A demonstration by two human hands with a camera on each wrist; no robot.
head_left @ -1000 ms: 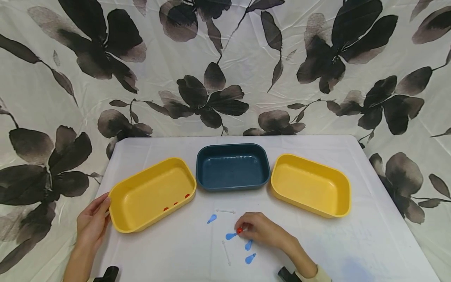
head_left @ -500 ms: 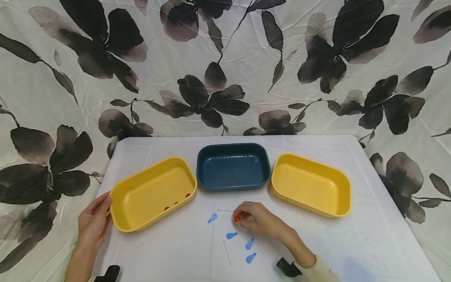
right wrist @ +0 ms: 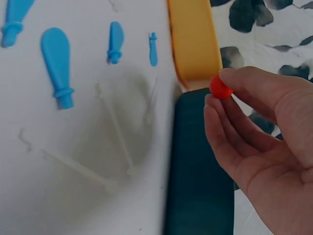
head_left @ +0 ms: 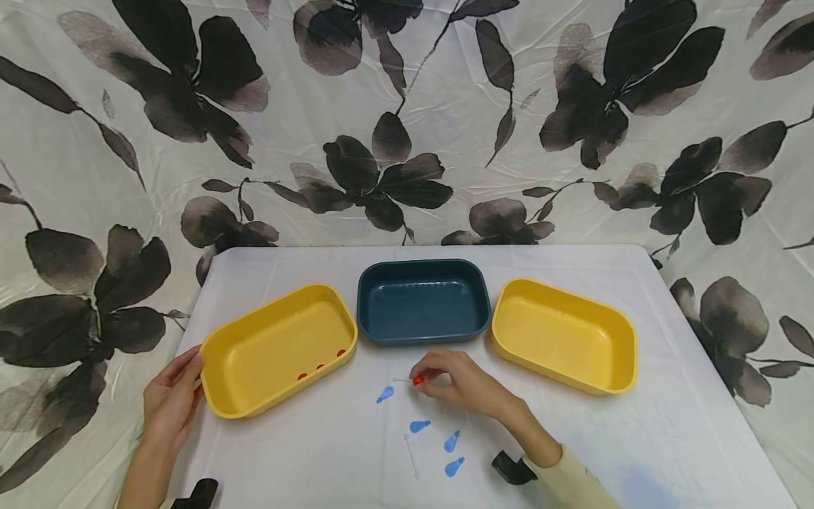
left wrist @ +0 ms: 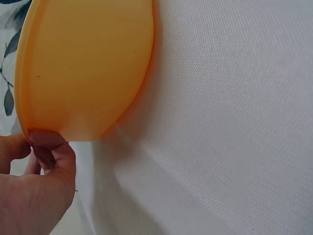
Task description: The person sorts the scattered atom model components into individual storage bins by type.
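Note:
My left hand (head_left: 170,396) pinches the left end rim of a yellow tray (head_left: 254,360). The left wrist view shows thumb and fingers (left wrist: 58,154) on that tray's edge. Along the tray's near inner wall lie several small red pieces (head_left: 320,366). My right hand (head_left: 467,384) holds a small round red piece (right wrist: 220,87) between thumb and fingertips, over the white table in front of the dark blue tray (head_left: 422,339). Close by its fingertips lies a thin white rod (head_left: 399,379), partly hidden. Several blue paddle-shaped pieces (head_left: 420,426) lie nearby.
A second yellow tray (head_left: 562,367) stands at the right, beside the dark blue one. Another thin white rod (head_left: 411,456) lies nearer the front of the white-covered table (head_left: 305,459). A floral cloth (head_left: 407,106) hangs behind the table.
My right hand has moved away from the blue pieces, up and slightly left toward the upper white rod, carrying the red piece. My left hand stays on the yellow tray's rim.

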